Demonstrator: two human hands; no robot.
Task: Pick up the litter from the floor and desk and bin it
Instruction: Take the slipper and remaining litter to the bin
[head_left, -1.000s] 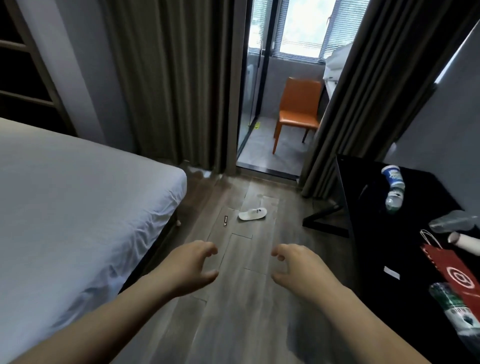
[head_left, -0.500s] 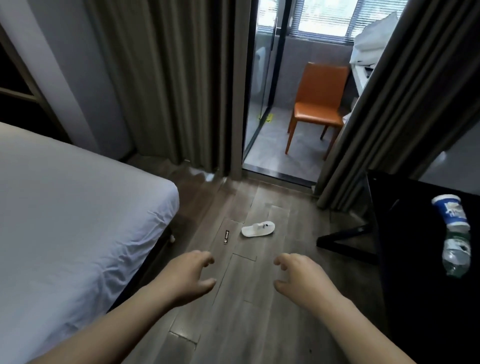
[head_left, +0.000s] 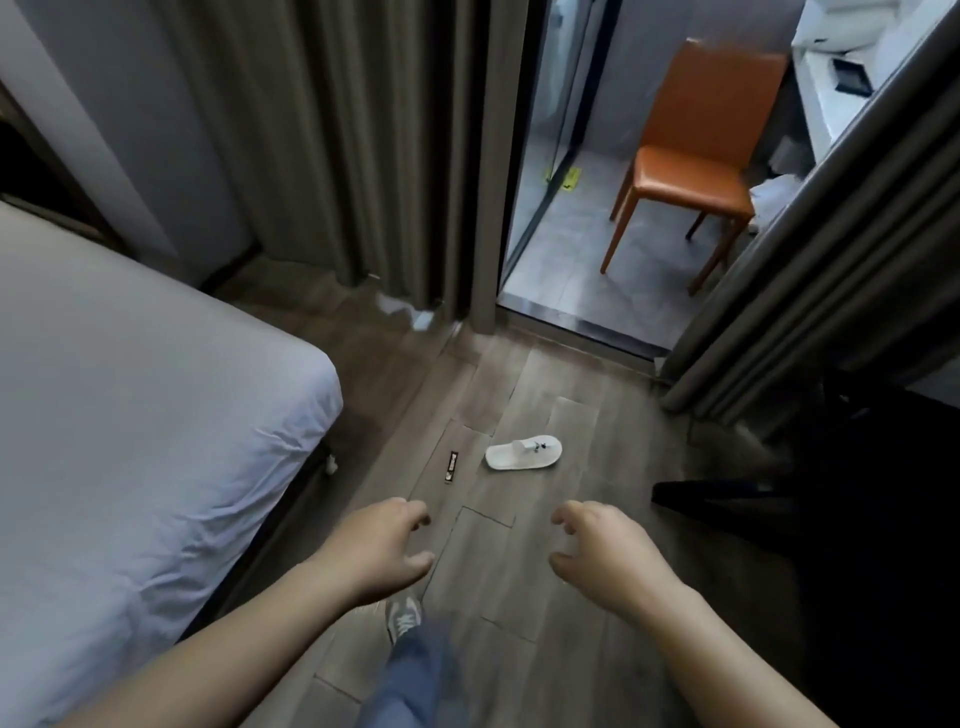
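A small dark wrapper (head_left: 451, 467) lies on the wooden floor, with a white slipper (head_left: 523, 454) just to its right. A pale scrap (head_left: 415, 315) sits on the floor at the foot of the curtain. My left hand (head_left: 382, 548) hovers below the wrapper, fingers curled and apart, holding nothing. My right hand (head_left: 605, 553) floats at the same height to the right, also empty with its fingers spread. A black desk (head_left: 883, 519) fills the right edge; its top is out of view.
A bed with a white sheet (head_left: 130, 441) takes up the left side. Grey curtains (head_left: 337, 156) hang ahead, flanking a doorway to a tiled room with an orange chair (head_left: 696, 171). My foot in a grey shoe (head_left: 404, 618) steps on the floor between my arms.
The view has tipped down and moved forward: the wrapper and slipper are closer, the desk top with its bottles has left the frame, and my foot has come into view.
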